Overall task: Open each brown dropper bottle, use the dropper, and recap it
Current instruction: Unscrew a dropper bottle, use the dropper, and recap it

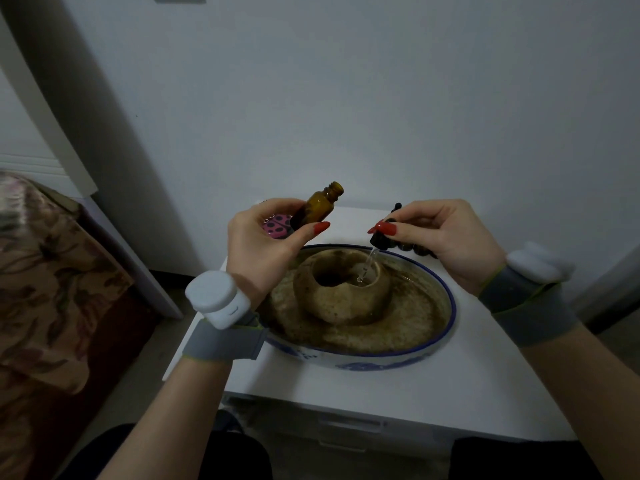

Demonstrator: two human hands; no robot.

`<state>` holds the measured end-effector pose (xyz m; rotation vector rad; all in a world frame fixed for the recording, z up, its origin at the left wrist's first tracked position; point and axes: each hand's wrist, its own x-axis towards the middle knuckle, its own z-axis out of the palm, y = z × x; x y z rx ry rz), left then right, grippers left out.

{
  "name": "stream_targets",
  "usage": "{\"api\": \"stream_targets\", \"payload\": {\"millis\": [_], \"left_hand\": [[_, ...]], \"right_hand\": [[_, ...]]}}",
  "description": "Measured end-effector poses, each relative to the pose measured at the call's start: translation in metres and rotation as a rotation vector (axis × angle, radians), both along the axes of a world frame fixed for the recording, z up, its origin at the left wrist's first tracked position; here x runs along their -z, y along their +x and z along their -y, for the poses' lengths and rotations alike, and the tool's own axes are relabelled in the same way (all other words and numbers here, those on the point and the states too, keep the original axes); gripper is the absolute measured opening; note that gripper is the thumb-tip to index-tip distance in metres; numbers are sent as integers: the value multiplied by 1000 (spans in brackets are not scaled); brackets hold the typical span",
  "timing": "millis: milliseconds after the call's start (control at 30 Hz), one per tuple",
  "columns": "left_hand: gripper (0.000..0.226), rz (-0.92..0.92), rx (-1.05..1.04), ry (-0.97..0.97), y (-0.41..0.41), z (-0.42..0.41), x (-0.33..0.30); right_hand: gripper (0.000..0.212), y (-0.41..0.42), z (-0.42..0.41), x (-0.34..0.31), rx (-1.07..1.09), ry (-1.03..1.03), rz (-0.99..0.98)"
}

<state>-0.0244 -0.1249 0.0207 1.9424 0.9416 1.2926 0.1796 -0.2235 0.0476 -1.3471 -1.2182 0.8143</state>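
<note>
The left hand (263, 237) grips an uncapped brown dropper bottle (317, 206), tilted, above the white surface (467, 386) — beside a pink spotted object (277, 227). Between the hands sits a blue-rimmed dish (440, 341) holding a brown hollowed mound (341, 296). The right hand (446, 237) pinches the black dropper (379, 239) — its glass tip over the mound's hollow.

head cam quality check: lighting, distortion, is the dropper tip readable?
Head view: dim, flat, bluish light with dark corners; wide-angle bending curves the door frame at left. The brown bottle in the left hand is sharp, no glare. The glass dropper pinched by the right hand is faint against the stone vessel; its tip is barely readable.
</note>
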Motion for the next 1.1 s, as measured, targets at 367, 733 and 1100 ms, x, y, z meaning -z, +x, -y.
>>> {"api": "stream_targets", "payload": {"millis": [367, 733, 1100], "left_hand": [[31, -12, -7, -6, -1, -2, 0], [31, -3, -4, 3, 1, -3, 3], [31, 3, 1, -7, 1, -2, 2]], "right_hand": [[23, -8, 0, -2, -13, 32, -23], [30, -12, -4, 0, -5, 55, -42], [24, -9, -7, 8, -29, 54, -37]]}}
